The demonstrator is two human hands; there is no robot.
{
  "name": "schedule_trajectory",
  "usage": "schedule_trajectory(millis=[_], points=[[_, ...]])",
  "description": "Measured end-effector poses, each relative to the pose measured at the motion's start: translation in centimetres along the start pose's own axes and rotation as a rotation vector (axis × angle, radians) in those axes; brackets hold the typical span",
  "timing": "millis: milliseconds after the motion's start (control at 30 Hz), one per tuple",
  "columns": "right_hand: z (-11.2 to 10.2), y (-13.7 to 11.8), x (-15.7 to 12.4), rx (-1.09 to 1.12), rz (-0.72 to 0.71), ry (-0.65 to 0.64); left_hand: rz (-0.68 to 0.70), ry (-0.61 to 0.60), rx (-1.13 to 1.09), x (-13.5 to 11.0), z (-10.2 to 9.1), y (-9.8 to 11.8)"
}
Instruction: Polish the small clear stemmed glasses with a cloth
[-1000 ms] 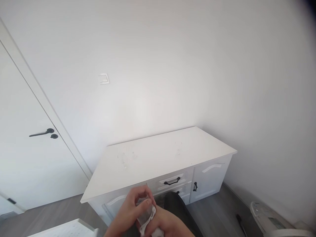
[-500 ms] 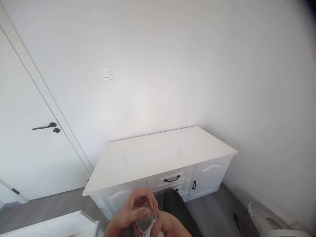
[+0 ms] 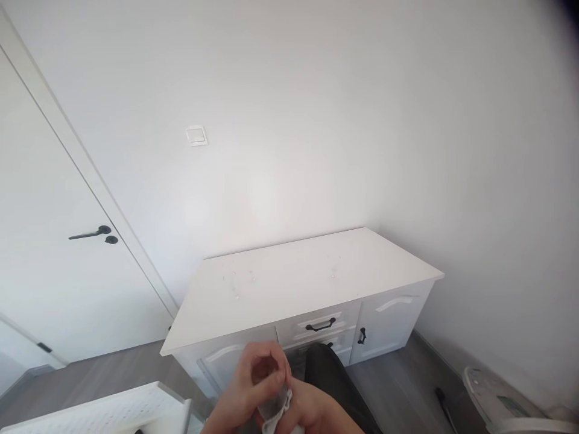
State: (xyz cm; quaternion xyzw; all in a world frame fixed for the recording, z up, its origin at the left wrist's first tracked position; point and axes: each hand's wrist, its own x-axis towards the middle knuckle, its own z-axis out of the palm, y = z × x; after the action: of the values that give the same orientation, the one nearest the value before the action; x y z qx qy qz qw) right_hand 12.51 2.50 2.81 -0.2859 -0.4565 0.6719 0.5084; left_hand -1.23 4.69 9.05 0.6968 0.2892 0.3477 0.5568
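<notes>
Low in the head view, my left hand (image 3: 251,383) curls around a clear drinking glass (image 3: 270,406), with thumb and fingers closed about its wall. My right hand (image 3: 301,408) presses a white cloth (image 3: 284,412) against the glass from the right side. Part of the cloth and the lower end of the glass are hidden by the hands and the frame edge. Beyond them, on the white cabinet (image 3: 289,295), stand a faint clear glass (image 3: 235,286) at the left and another clear glass (image 3: 333,270) toward the right.
Black handles (image 3: 321,325) jut from the cabinet front. A dark-clothed knee (image 3: 330,377) is close to the drawers. White furniture with a perforated surface (image 3: 122,413) is at lower left, a pale appliance (image 3: 502,398) at lower right. A door (image 3: 49,229) is on the left.
The left hand has shifted on the glass, its fingers now curling closer toward the thumb. The right hand still holds the cloth against it. The whole view has moved slightly.
</notes>
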Motion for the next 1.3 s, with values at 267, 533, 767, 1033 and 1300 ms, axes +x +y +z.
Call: schedule_trajectory(millis=[267, 533, 767, 1033, 1300], points=[[-1.8, -5.3, -1.2, -0.5, -0.193, 0.134, 0.112, 0.725, 0.163, -0.1, 0.9, -0.7], [-1.0, -2.5, 0.4, 0.172, -0.199, 0.547, 0.371, 1.073, -0.089, 0.8, 2.7, -3.0], [-1.5, -1.0, 0.3, -0.282, -0.349, 0.701, 0.197, 0.935, -0.153, 0.7, 3.9, -4.2], [-2.6, -1.4, 0.3, 0.313, 0.169, 0.304, 0.919, 0.312, 0.689, 0.1, 3.8, -0.2], [-1.5, -1.9, -1.1, -0.039, -0.401, 0.568, 0.385, 0.798, 0.396, -2.3, 5.3, 0.1]])
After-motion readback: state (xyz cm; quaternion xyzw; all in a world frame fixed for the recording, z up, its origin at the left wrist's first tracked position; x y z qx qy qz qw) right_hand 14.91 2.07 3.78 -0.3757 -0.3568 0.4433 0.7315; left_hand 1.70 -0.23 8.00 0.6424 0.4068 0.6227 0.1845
